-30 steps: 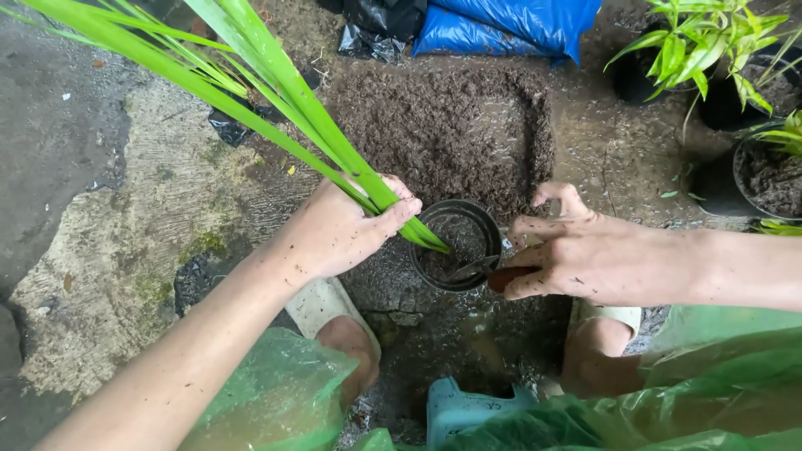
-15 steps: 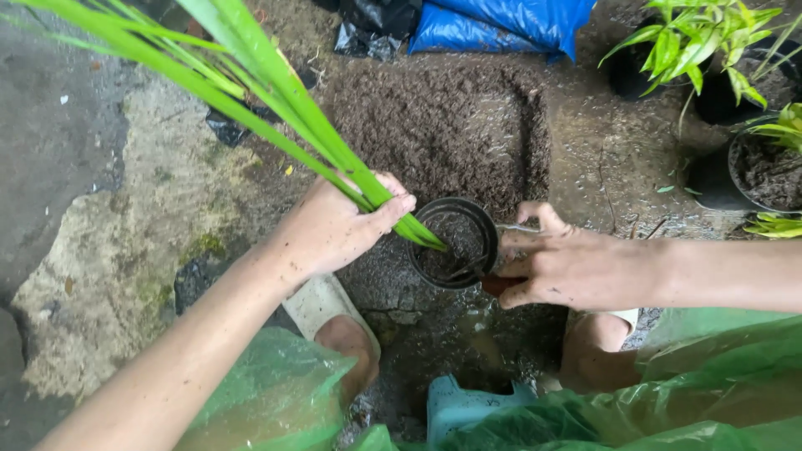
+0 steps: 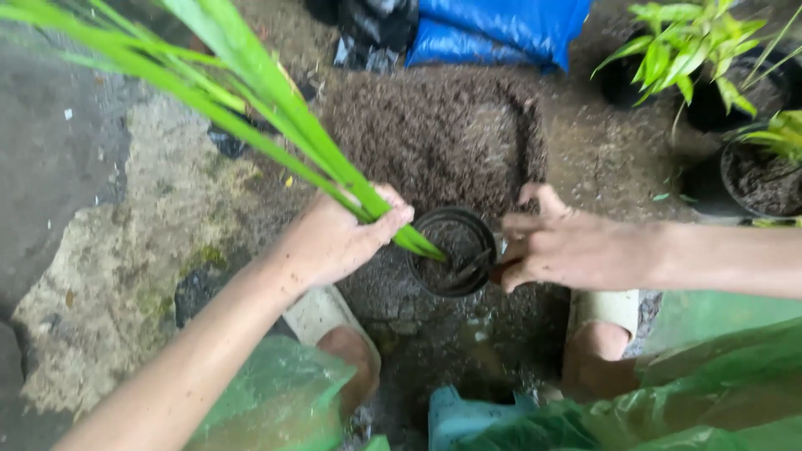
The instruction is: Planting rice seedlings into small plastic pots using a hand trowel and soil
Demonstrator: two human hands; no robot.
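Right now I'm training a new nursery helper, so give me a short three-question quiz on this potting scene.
1. True or false: the left hand grips the long green leaves of a plant whose base sits in the small black pot.
2. What does the right hand touch? A) the blue bag B) the black pot's rim C) the potted plant at upper right
3. Fill in: behind the pot lies a heap of dark ____.

Key: 1 true; 2 B; 3 soil.
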